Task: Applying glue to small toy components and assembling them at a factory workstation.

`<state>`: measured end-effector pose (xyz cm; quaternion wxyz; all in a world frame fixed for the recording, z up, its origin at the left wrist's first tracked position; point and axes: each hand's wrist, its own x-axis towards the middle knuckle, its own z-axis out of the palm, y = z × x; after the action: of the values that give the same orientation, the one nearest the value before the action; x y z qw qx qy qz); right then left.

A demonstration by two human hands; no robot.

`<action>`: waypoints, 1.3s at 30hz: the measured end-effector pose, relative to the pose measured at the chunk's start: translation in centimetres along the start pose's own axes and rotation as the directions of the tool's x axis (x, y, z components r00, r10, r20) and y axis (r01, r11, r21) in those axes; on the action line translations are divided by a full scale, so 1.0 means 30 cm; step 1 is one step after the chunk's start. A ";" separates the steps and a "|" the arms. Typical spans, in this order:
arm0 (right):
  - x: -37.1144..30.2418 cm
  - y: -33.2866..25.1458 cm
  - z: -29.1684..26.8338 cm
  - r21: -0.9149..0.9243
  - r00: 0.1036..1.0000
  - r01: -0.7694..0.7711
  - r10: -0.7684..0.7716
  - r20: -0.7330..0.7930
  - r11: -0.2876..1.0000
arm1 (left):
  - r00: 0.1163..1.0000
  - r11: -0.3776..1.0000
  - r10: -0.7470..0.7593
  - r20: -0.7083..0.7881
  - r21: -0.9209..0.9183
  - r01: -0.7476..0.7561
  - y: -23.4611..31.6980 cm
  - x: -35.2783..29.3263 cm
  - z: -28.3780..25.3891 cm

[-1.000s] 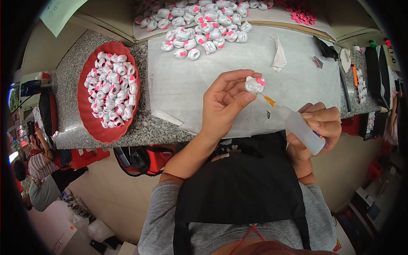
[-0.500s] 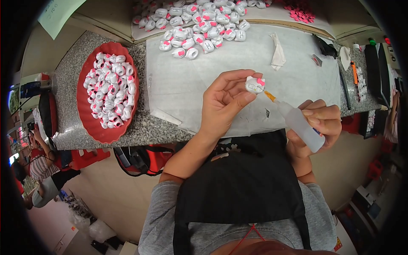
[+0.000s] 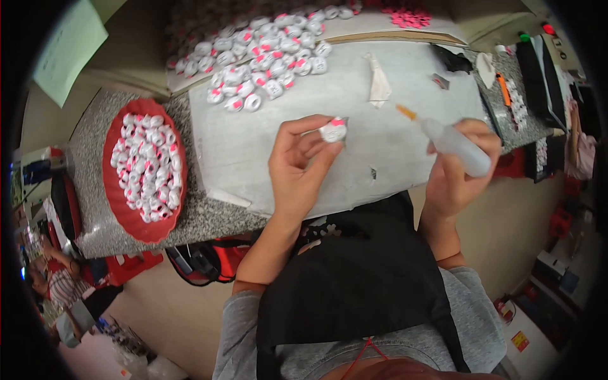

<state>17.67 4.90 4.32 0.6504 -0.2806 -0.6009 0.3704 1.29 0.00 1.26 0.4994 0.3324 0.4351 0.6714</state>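
Between the thumb and fingers of my left hand (image 3: 301,158) is a small white cat-head figurine (image 3: 333,131) with a pink bow. My right hand (image 3: 461,174) is wrapped round a translucent squeeze bottle (image 3: 460,149) with an orange nozzle tip (image 3: 406,112). The bottle is tilted, its tip pointing up and left, apart from the figurine. Both hands are above the white sheet (image 3: 253,145) on the worktop. Left of them, a red scalloped tray (image 3: 114,183) holds many similar white and pink pieces.
A large heap of white and pink cat heads (image 3: 272,57) lies at the back, with small pink pieces (image 3: 408,17) on a ledge farther right. A folded white cloth strip (image 3: 379,82), a black crumpled item (image 3: 451,58) and an orange-handled tool (image 3: 504,90) lie to the right.
The bottle tip has come away from the figurine, up and to the right. My left hand has drawn left with the figurine, and the whole view has shifted.
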 end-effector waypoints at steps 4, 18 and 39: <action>0.002 0.060 -0.116 0.004 0.959 -0.281 0.281 -0.041 0.960 | 0.981 0.645 0.178 0.081 0.743 -0.179 -0.009 0.050 -0.038; -0.058 0.012 -0.179 -0.144 0.974 -0.165 0.184 0.131 0.976 | 0.883 0.978 -0.206 0.421 0.075 0.193 -0.058 -0.011 0.309; 0.334 0.358 -0.411 -0.896 0.922 0.309 0.131 0.364 0.319 | 0.922 0.965 -0.234 0.307 0.188 0.182 -0.120 0.065 0.366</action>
<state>28.35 20.19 -0.12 0.2578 -0.4954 -0.8286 -0.0398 11.79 5.08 2.37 0.6056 0.4288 0.4303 0.5140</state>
